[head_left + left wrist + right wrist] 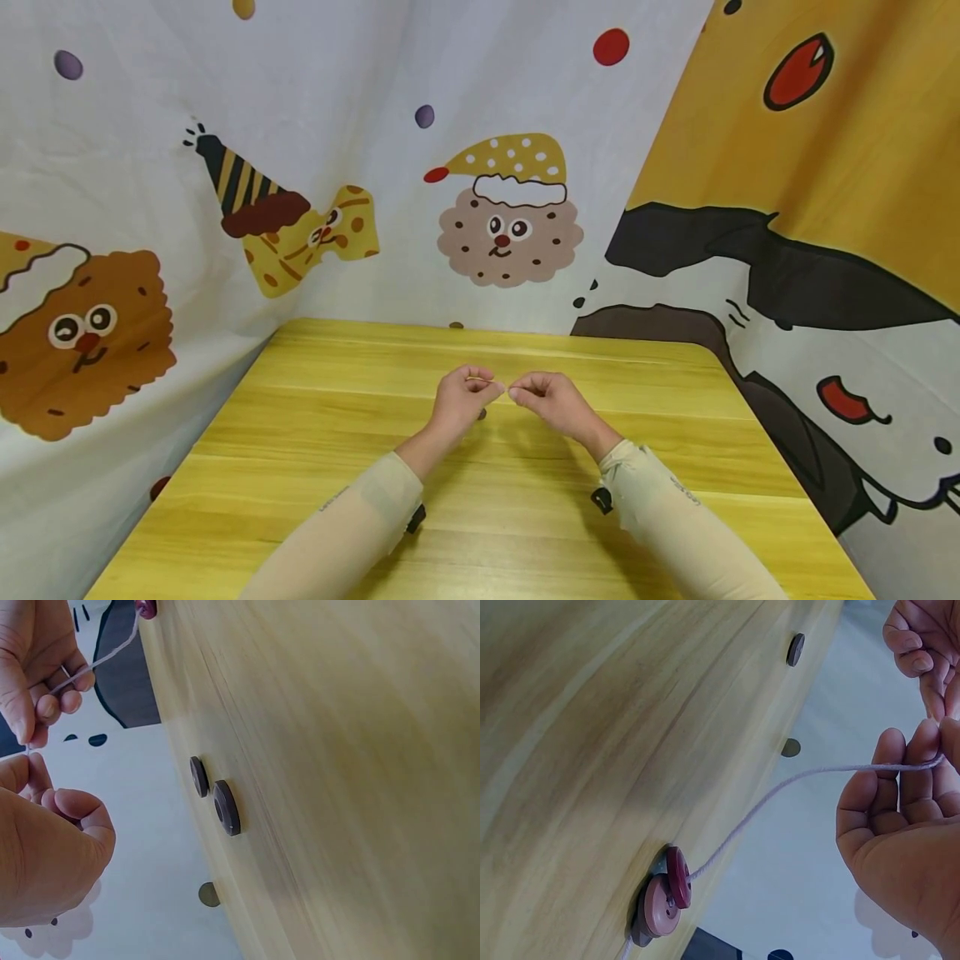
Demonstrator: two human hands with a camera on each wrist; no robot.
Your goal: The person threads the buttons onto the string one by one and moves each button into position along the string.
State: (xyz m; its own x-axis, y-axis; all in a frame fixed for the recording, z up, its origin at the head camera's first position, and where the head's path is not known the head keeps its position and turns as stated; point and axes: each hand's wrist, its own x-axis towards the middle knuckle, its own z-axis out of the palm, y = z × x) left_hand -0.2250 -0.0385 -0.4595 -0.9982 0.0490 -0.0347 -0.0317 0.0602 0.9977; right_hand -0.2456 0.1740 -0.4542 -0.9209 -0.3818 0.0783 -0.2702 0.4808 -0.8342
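Pale lilac string [795,778] ran taut from the right hand [551,398] down to a stack of reddish buttons [664,896] lying on the yellow wooden surface [315,467]. The right hand's fingers were curled, pinching the string near its end. And the left hand [465,394] met it fingertip to fingertip above the middle of the surface, fingers curled in too, gripping that same string end. In the left wrist view, two dark buttons [216,796] sat loose on the wood just beside each other, apart from the threaded ones. Both forearms wore beige sleeves [352,525]. Cartoon-printed cloth [495,217] hung around the far edges of the surface.
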